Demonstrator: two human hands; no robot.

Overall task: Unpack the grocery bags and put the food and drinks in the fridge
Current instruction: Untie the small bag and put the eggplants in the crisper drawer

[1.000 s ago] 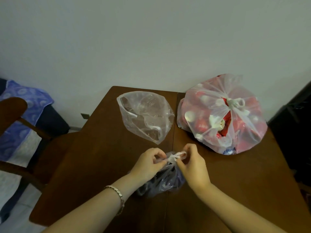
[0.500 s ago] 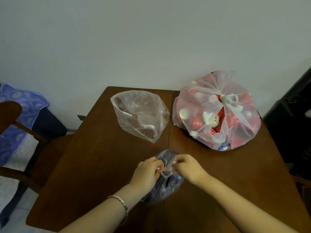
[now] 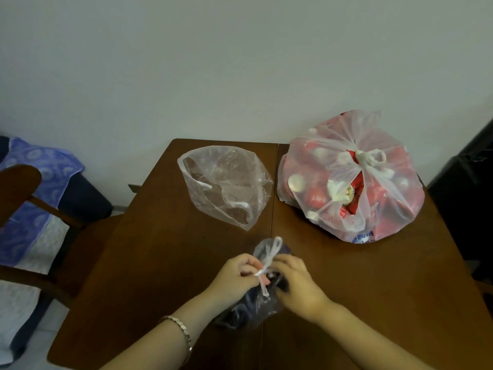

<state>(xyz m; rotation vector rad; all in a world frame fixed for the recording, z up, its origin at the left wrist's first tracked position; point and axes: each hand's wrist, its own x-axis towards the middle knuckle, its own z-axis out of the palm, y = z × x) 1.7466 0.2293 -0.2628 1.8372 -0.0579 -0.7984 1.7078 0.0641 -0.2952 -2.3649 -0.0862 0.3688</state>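
A small clear plastic bag (image 3: 250, 308) with dark contents lies near the front of the brown wooden table (image 3: 149, 263). Its top is tied in a white knot (image 3: 266, 268). My left hand (image 3: 237, 276) and my right hand (image 3: 298, 284) both pinch the bag at that knot, one on each side. A large knotted bag (image 3: 352, 180) full of red and white packages sits at the back right. An empty clear bag (image 3: 226, 188) lies open at the back middle.
A wooden chair (image 3: 32, 204) draped with a blue patterned cloth (image 3: 34, 188) stands left of the table. A dark object (image 3: 469, 198) stands at the right edge. A plain wall is behind the table.
My hands and the small bag have shifted nearer to me. The knot's loops now stand up loose between my fingers.
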